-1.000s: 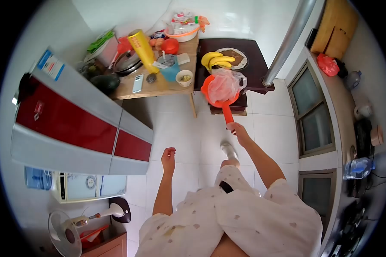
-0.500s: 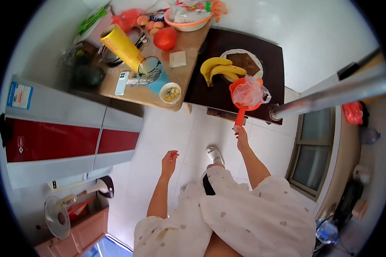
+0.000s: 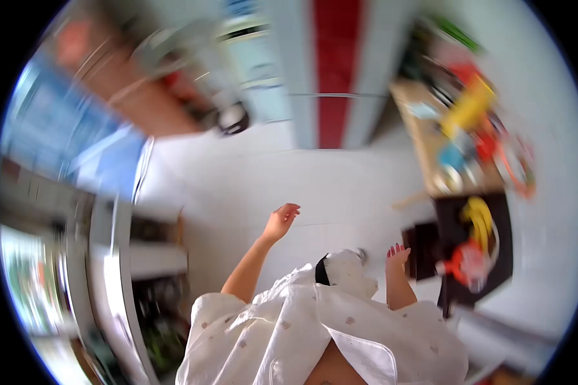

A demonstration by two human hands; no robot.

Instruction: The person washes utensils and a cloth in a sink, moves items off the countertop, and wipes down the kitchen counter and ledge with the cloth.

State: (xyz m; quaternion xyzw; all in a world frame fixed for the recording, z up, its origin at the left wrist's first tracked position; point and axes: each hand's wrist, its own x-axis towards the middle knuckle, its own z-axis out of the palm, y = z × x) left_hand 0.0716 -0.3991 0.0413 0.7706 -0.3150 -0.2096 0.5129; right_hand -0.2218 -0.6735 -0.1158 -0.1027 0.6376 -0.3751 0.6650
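Observation:
My left hand (image 3: 280, 221) hangs in the air over the pale floor, its fingers loosely bent and apart, holding nothing. Nearer the dark cabinet, my right hand (image 3: 398, 256) has its fingers spread and is free of any object. A red-orange long-handled scoop or strainer (image 3: 459, 264) rests on the dark cabinet top (image 3: 498, 247), just right of that hand, with crumpled clear plastic (image 3: 474, 263) in it. Its handle points toward my right hand without touching it. Yellow bananas (image 3: 477, 218) lie beside the scoop.
A wooden table (image 3: 420, 144) holds a yellow roll (image 3: 469, 106), a blue cup (image 3: 451, 156) and blurred items. A red-and-grey fridge (image 3: 334, 70) stands ahead. A dark boxy piece (image 3: 422, 250) juts from the cabinet beside my right hand. Shelves (image 3: 157, 260) are at left.
My right hand has let go of the scoop's handle and drawn back. The view has turned left, so the table and cabinet now appear at the right, blurred.

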